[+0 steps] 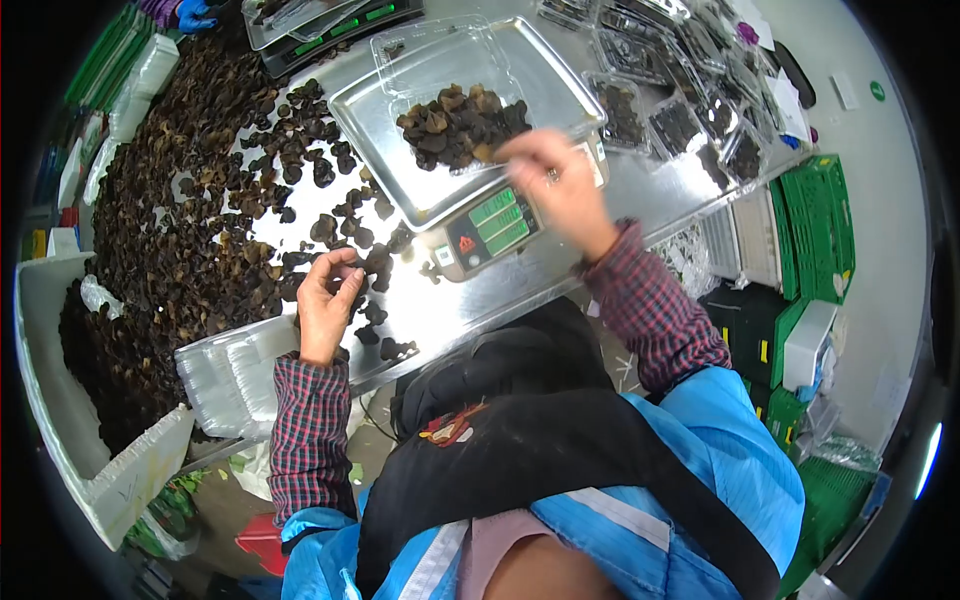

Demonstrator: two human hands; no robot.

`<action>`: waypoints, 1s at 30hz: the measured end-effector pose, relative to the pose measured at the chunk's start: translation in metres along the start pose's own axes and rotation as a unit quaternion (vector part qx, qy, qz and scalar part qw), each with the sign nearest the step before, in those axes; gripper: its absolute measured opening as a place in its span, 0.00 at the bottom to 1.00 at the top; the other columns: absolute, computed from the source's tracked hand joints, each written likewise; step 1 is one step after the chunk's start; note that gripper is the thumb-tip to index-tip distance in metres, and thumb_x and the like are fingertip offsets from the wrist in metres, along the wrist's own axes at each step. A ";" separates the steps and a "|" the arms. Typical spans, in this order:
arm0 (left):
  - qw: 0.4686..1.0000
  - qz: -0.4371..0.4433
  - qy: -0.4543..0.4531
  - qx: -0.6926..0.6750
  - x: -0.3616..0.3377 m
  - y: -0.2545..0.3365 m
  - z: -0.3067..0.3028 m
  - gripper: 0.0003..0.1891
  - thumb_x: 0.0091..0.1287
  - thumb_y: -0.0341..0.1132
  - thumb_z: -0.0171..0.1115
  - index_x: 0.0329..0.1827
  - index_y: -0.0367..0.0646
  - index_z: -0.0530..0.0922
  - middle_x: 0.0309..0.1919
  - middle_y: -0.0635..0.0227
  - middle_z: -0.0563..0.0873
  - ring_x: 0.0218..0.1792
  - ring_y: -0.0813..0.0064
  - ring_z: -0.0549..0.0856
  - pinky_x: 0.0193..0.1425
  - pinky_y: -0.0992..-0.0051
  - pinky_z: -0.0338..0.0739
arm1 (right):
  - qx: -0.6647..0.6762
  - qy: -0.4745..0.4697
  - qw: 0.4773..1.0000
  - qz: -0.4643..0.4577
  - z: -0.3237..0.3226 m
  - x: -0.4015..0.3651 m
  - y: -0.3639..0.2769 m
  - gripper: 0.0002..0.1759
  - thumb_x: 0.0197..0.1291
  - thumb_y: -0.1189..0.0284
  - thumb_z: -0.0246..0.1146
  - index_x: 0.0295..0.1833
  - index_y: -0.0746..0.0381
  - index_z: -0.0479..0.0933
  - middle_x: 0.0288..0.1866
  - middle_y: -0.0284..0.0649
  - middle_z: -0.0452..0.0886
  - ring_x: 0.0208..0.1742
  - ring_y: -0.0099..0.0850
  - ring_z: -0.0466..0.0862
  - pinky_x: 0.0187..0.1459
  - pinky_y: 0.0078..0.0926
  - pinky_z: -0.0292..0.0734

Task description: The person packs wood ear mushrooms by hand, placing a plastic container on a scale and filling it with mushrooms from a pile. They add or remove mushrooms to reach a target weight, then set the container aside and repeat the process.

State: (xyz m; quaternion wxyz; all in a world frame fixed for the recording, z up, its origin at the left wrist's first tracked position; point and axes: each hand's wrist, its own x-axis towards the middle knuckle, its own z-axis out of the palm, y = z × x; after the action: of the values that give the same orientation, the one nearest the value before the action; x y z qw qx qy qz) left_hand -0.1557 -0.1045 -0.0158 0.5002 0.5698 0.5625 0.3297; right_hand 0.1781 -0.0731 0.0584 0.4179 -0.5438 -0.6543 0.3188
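Observation:
Dark brown wood ear mushrooms point(455, 125) are heaped in a clear plastic punnet point(480, 50) with its lid flipped back. The punnet sits on a metal tray point(375, 160) on top of a weighing scale point(490, 228) with lit green displays. My right hand point(560, 185) is over the near right edge of the tray, beside the punnet; motion smears its fingers. At the near edge of the loose mushrooms, my left hand point(328, 300) has thumb and fingers curled together around a dark mushroom piece, partly hidden by the fingers.
A large mushroom pile point(190, 190) covers the left of the metal table, spilling from a white foam box point(60, 400). Stacked plastic punnets point(235, 375) stand near my left forearm. Filled punnets point(680, 125) lie at right. Another scale point(340, 30) and a gloved hand point(195, 15) are at the back.

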 end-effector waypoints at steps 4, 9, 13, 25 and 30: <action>0.999 -0.031 0.020 -0.031 0.010 0.011 0.024 0.13 0.63 0.25 0.65 0.51 0.40 0.81 0.32 0.75 0.80 0.33 0.85 0.77 0.39 0.82 0.74 | -0.179 0.069 0.981 -0.001 -0.045 0.080 0.073 0.12 0.58 0.70 0.65 0.46 0.64 0.83 0.46 0.43 0.81 0.44 0.31 0.83 0.47 0.32 0.78; 0.999 -0.036 0.010 -0.004 0.030 0.042 0.042 0.14 0.65 0.27 0.65 0.53 0.40 0.80 0.34 0.72 0.82 0.32 0.86 0.77 0.35 0.82 0.74 | -0.052 -0.002 0.990 0.127 -0.015 0.156 0.124 0.27 0.60 0.64 0.66 0.62 0.66 0.73 0.56 0.46 0.78 0.50 0.32 0.80 0.53 0.27 0.75; 0.991 -0.085 -0.007 -0.104 0.055 0.085 0.062 0.24 0.74 0.45 0.52 0.63 0.34 0.70 0.43 0.63 0.83 0.37 0.79 0.81 0.37 0.79 0.79 | 0.334 -0.074 0.924 0.172 -0.013 0.175 0.117 0.33 0.61 0.72 0.58 0.71 0.72 0.60 0.66 0.50 0.72 0.65 0.38 0.74 0.61 0.33 0.72; 0.955 -0.193 -0.010 -0.225 0.089 0.084 0.084 0.13 0.66 0.21 0.59 0.50 0.41 0.66 0.30 0.68 0.78 0.26 0.78 0.80 0.23 0.81 0.75 | 0.233 -0.290 0.897 0.240 -0.061 0.057 0.092 0.46 0.63 0.81 0.52 0.81 0.42 0.39 0.32 0.35 0.80 0.23 0.19 0.78 0.23 0.17 0.77; 0.967 -0.127 -0.023 -0.222 0.104 0.085 0.098 0.13 0.64 0.20 0.61 0.45 0.45 0.69 0.26 0.76 0.77 0.19 0.84 0.75 0.19 0.84 0.66 | 0.349 -0.154 0.872 0.306 -0.058 0.043 0.099 0.40 0.66 0.78 0.51 0.80 0.58 0.40 0.30 0.43 0.81 0.20 0.22 0.78 0.19 0.17 0.75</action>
State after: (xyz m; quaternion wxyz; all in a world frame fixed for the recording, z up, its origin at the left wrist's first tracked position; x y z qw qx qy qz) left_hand -0.0215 -0.0120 0.0168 0.6644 0.3758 0.5314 0.3673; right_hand 0.2716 -0.0131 0.0063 0.3560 -0.4793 -0.3574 0.7182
